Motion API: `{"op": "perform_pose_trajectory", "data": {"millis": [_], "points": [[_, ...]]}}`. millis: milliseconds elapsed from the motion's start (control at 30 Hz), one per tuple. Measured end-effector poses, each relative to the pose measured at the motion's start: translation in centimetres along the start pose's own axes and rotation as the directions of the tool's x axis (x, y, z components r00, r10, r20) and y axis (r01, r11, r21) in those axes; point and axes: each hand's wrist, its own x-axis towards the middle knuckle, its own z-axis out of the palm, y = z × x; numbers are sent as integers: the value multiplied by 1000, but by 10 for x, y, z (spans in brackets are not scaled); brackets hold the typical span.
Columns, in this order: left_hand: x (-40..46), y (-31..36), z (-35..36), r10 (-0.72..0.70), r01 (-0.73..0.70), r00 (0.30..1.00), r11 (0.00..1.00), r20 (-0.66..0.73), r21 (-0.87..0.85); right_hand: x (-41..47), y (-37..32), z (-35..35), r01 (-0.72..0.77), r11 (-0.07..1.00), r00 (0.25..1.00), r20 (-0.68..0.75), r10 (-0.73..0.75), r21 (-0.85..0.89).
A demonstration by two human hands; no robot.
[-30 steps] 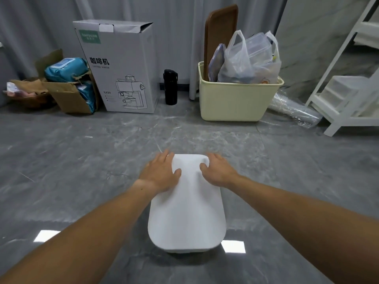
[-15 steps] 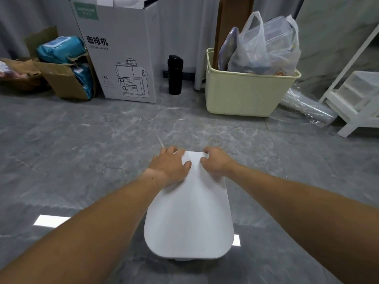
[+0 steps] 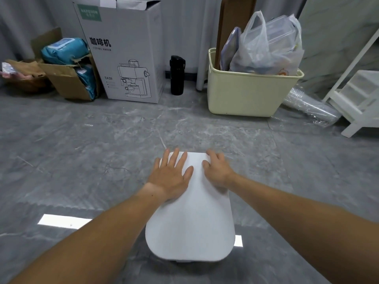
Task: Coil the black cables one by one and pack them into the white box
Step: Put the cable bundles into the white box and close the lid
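From the head camera, the white box sits on the grey marble floor straight ahead, its smooth lid on top hiding whatever is inside, so no cable can be seen. The left hand lies flat on the far left part of the lid with its fingers straight and spread, grasping nothing; the right hand rests on the far right corner, its fingers bent over the lid's edge (how firmly they grip cannot be told). Along the back wall stands a tall coffee maker carton with its top flaps open, and just left of it a torn brown cardboard box holding blue packets. A black bottle stands upright between the carton and a cream plastic tub. The tub holds a brown board standing on end and a translucent plastic bag stuffed with clear lidded containers. Right of the tub a sleeve of clear plastic cups lies on the floor, near the foot of a white shelf unit. All of these stand well apart from the white box, with bare floor between.
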Motion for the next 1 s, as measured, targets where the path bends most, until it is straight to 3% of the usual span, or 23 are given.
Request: {"op": "perform_pose_trajectory", "data": {"millis": [200, 400, 533, 733, 1000], "points": [[-9, 0, 3, 13, -13, 1000, 1000, -18, -7, -14, 3, 8, 5, 998, 1000, -25, -4, 55], [-28, -1, 14, 13, -16, 998, 998, -61, -58, -14, 4, 8, -189, 926, 974, -59, 219, 326], [-30, -1, 6, 20, -24, 999, 995, -40, -101, -15, 10, 8, -255, 881, 958, -17, 285, 400], [-27, -7, -9, -190, 147, 980, 890, -58, -433, -18, 21, -5, -326, 816, 932, 15, 363, 478], [-24, -8, -23, -235, 208, 972, 874, -6, -439, -20, 12, -8, -271, 859, 948, -35, 317, 433]]}}
